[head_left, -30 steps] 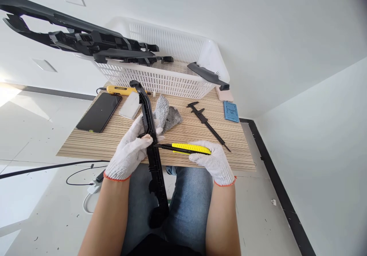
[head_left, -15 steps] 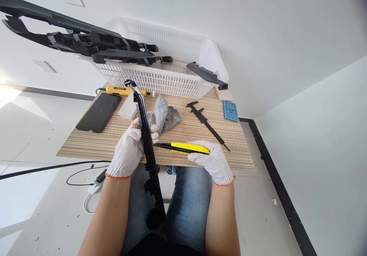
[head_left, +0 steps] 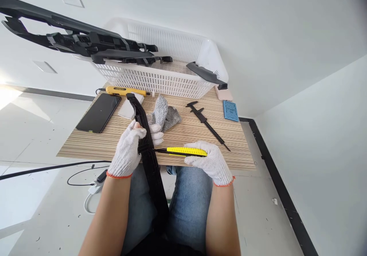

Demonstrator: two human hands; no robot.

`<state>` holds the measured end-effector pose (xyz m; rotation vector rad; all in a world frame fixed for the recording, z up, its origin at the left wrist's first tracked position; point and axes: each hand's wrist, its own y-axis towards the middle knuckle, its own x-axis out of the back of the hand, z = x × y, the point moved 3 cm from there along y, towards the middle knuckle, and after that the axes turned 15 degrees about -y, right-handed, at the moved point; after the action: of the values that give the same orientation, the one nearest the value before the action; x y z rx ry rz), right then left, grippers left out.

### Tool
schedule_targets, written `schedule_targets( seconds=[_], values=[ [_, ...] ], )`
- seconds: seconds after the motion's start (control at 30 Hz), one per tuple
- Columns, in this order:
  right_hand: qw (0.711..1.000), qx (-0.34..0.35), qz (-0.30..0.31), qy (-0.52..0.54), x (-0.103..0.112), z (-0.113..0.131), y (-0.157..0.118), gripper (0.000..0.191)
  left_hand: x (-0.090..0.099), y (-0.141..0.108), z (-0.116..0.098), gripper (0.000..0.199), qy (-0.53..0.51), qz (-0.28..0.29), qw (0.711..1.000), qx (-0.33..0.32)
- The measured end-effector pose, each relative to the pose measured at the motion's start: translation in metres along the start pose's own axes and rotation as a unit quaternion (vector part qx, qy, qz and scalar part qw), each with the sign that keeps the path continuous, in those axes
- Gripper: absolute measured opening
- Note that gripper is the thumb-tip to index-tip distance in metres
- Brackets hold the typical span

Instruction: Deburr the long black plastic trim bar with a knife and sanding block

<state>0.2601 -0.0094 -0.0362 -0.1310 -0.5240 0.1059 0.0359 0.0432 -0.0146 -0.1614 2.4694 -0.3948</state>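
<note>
My left hand (head_left: 129,147), in a white knit glove, is closed around a long black plastic part (head_left: 153,175). The part slants from above the table down between my thighs, its lower end dark and hard to make out. My right hand (head_left: 210,160), gloved too, grips a yellow and black utility knife (head_left: 186,151) that points left. The knife's tip meets the part's right edge just below my left fingers; whether it cuts in cannot be seen. Behind my left fingers lies a crumpled grey cloth (head_left: 172,117).
A white basket (head_left: 172,82) bearing several black parts (head_left: 100,46) stands at the table's back. On the wooden table (head_left: 183,133) lie a phone (head_left: 100,112), yellow tool (head_left: 120,91), white pad (head_left: 126,109), black caliper (head_left: 208,125), blue card (head_left: 230,111) and pink block (head_left: 223,94).
The black part has turned in my left hand, showing a broader face, and its upper end has dropped. My right hand has shifted the knife slightly left and down.
</note>
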Motion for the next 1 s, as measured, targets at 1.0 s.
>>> schedule_targets(
  seconds=[1.0],
  values=[
    [1.0,0.021,-0.015,-0.012,-0.001,0.002,-0.003,0.037,0.004,0.003,0.0,0.032,-0.004,-0.007,0.992,-0.126]
  ],
)
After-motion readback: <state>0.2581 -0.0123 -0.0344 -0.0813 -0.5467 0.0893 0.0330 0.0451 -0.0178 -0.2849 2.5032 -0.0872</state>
